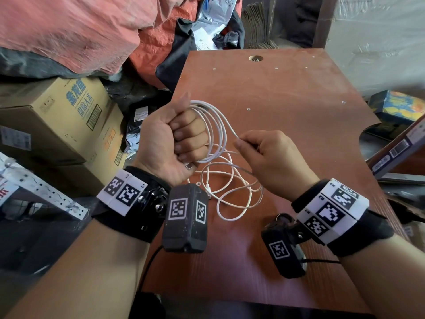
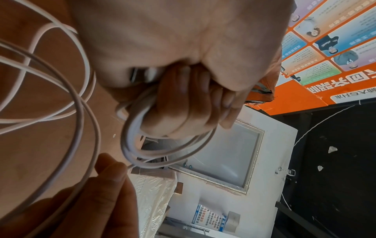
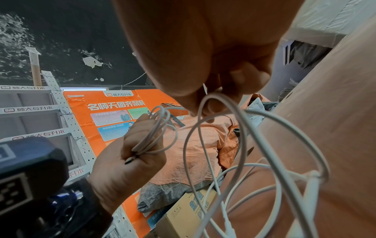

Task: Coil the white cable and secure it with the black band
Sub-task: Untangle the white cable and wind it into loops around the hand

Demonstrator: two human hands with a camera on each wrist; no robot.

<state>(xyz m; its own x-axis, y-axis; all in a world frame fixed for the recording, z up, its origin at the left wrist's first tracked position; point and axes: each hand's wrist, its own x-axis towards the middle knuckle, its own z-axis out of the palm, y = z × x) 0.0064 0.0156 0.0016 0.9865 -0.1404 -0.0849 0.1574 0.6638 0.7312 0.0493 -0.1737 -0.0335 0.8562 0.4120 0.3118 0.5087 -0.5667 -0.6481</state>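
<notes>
White cable [image 1: 219, 125]: thin, round, several loops gathered into a coil that runs through the left fist [image 1: 171, 143], bulging out past the knuckles. One strand leads off the coil to the right hand [image 1: 266, 153], pinched there between thumb and fingertip. Metal USB plug [image 1: 189, 166] pokes out under the fist. Remaining slack lies in loose overlapping loops below both grips. Black band not visible.

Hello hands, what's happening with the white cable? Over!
Left hand grips several finished loops. Right hand pinches white cable mid-strand. Rest lies loose on table. Black band not in view.
</notes>
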